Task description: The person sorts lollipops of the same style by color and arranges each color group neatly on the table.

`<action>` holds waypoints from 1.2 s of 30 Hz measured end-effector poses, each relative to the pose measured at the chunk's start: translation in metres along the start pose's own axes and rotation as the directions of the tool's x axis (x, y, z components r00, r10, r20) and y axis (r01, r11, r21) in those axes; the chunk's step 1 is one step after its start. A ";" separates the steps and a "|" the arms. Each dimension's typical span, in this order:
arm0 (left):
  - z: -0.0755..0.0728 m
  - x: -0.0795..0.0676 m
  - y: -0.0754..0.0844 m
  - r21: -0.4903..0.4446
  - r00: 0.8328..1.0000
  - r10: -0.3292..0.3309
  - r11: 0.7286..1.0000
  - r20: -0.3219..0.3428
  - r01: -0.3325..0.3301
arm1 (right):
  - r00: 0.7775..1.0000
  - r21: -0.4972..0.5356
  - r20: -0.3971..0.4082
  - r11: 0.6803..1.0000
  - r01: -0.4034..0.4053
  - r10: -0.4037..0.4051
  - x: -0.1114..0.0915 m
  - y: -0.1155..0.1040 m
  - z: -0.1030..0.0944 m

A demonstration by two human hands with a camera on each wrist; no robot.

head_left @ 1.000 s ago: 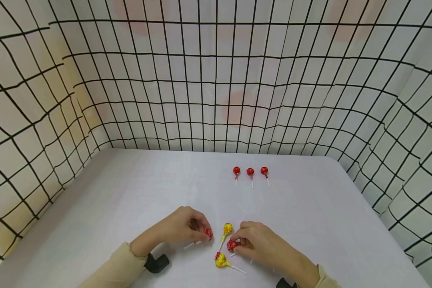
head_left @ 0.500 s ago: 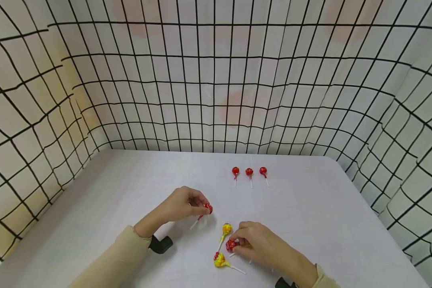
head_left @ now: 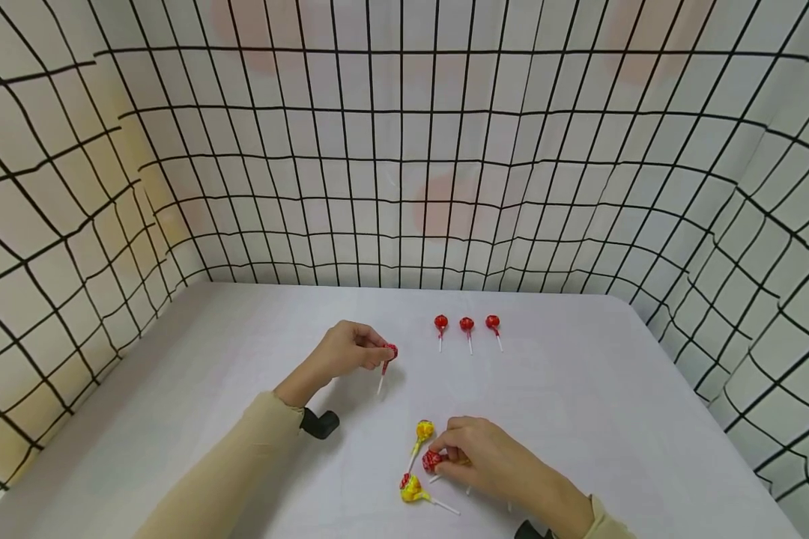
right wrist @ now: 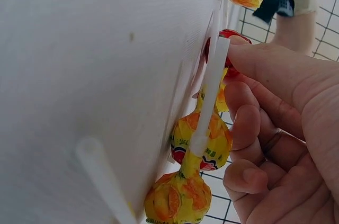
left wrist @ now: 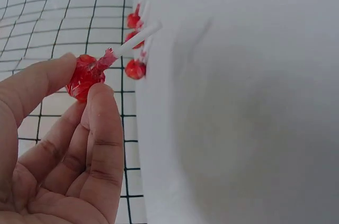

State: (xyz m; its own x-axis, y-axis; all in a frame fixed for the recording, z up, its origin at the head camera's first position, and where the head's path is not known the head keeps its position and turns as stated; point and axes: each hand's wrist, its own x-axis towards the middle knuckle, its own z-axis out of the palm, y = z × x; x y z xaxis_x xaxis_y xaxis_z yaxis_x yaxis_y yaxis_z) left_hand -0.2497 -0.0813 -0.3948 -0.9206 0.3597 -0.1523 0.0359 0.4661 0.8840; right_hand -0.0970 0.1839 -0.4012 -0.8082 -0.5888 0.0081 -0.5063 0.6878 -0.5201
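Note:
My left hand [head_left: 352,349] pinches a red-wrapped lollipop [left wrist: 86,78] by its candy head between thumb and fingertips, its white stick pointing away from the palm. That lollipop hangs over the table, left of a row of three red lollipops [head_left: 467,324]. Lower on the table, my right hand [head_left: 485,453] pinches the head of another red lollipop [head_left: 432,460]. Beside it lie a yellow lollipop [head_left: 425,430] and a yellow-and-red one [head_left: 413,489]. More yellow lollipops [right wrist: 201,139] lie under the right hand's fingers in the right wrist view, mostly hidden from the head view.
The white table [head_left: 276,314] is bordered at the back and sides by a white cloth wall with a black grid [head_left: 404,150]. A black strap piece [head_left: 320,424] sticks out from the left wrist below the beige sleeve [head_left: 243,457].
My left hand has lifted its red lollipop and carried it toward the far side of the table, close to the row of three. The right hand stays at the same spot.

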 end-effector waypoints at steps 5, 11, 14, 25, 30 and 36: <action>0.003 0.017 0.001 -0.038 0.998 -0.044 0.998 -0.048 0.042 | 1.000 0.006 0.006 1.000 0.003 -0.003 -0.001 0.002 0.001; 0.006 0.034 0.005 -0.063 0.992 -0.083 0.995 -0.090 0.078 | 1.000 0.015 0.015 1.000 -0.008 0.008 -0.001 0.003 0.001; 0.009 0.043 0.008 -0.075 0.989 -0.098 0.993 -0.107 0.090 | 1.000 0.015 0.013 1.000 -0.012 0.012 -0.001 0.003 0.001; 0.021 0.069 0.010 -0.016 0.974 -0.108 0.994 -0.197 0.107 | 0.999 0.014 0.016 0.999 -0.037 0.037 -0.002 0.001 0.001; 0.026 0.081 0.009 -0.007 0.964 -0.135 0.991 -0.229 0.137 | 0.998 0.024 0.026 0.998 -0.050 0.050 -0.001 0.001 0.000; 0.029 0.090 0.008 -0.002 0.956 -0.169 0.985 -0.240 0.173 | 0.996 0.019 0.050 0.997 -0.076 0.075 0.000 0.001 0.000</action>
State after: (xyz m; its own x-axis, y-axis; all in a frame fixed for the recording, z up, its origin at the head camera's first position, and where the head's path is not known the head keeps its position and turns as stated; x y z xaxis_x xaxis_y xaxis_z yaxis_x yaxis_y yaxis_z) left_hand -0.3210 -0.0215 -0.4145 -0.9794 0.0715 -0.1889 -0.1250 0.5197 0.8452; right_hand -0.0980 0.1846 -0.4017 -0.8279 -0.5560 -0.0741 -0.4373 0.7225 -0.5355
